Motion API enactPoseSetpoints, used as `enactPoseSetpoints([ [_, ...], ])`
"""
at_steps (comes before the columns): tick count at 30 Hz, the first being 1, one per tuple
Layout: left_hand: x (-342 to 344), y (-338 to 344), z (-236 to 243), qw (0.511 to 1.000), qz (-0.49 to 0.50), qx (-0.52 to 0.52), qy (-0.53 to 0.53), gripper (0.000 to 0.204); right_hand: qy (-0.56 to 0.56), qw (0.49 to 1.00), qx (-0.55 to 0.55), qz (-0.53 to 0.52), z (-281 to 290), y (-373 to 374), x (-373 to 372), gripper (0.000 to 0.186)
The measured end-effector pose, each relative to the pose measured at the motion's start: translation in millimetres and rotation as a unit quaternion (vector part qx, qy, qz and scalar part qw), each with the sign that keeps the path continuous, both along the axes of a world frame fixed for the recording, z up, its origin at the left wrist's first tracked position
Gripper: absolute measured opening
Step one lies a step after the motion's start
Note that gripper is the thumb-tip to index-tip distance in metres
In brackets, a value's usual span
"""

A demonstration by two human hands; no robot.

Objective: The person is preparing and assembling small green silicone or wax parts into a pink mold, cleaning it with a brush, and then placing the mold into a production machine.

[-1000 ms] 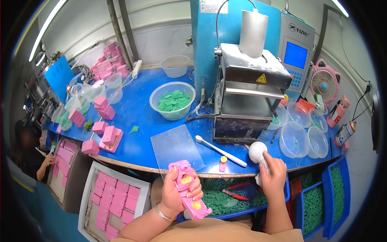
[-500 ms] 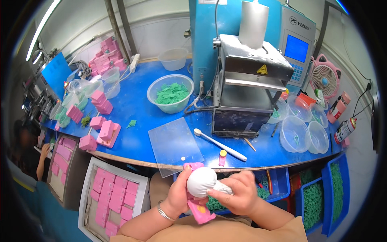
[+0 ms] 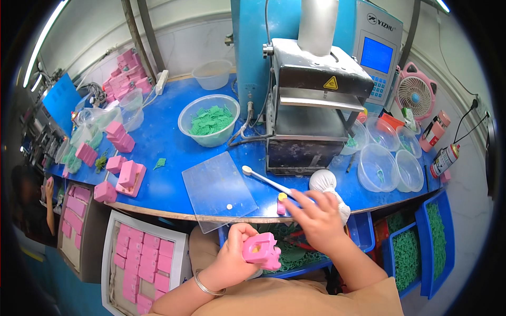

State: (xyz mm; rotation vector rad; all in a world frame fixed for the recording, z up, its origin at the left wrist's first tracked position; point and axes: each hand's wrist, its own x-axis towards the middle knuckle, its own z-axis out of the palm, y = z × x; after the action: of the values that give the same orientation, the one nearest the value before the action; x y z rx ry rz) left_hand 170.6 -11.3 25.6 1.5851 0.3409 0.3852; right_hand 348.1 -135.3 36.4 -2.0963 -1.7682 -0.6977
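Observation:
My left hand [image 3: 232,260] grips a pink rubber mold [image 3: 261,248] with a yellow patch in its recess, below the table's front edge. My right hand [image 3: 329,231] has its fingers spread, reaching over the white long-handled brush [image 3: 266,179] and a small pink piece with a yellow top [image 3: 281,206], whose upper part is near my fingertips. A white cloth pouch [image 3: 321,181] lies at the table edge, partly behind that hand. The clear plastic sheet [image 3: 213,184] overhangs the edge left of the brush.
A steel press [image 3: 308,155] stands behind, with clear tubs [image 3: 377,166] right of it. A bowl of green pieces [image 3: 208,121], pink blocks [image 3: 118,137], a tray of pink molds [image 3: 142,258] and blue bins of green pieces [image 3: 400,263] surround me. Another person's hand [image 3: 49,192] shows far left.
The white pouch has moved from over the mold back onto the table edge. My right hand has let it go and risen toward the brush. The mold in my left hand looks more compact.

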Motion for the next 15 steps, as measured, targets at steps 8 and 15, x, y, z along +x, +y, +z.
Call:
enactPoseSetpoints([
  [8,-10.7,12.5,14.5,0.893,0.064,0.440,-0.065,0.045,-0.030,0.995,-0.076,0.056,3.4,25.5,6.1,0.017],
  [15,-12.6,19.6,11.9,0.875,0.043,0.473,-0.092,0.053,0.444,0.885,0.100,0.103,20.4,9.6,-13.9,0.008],
])
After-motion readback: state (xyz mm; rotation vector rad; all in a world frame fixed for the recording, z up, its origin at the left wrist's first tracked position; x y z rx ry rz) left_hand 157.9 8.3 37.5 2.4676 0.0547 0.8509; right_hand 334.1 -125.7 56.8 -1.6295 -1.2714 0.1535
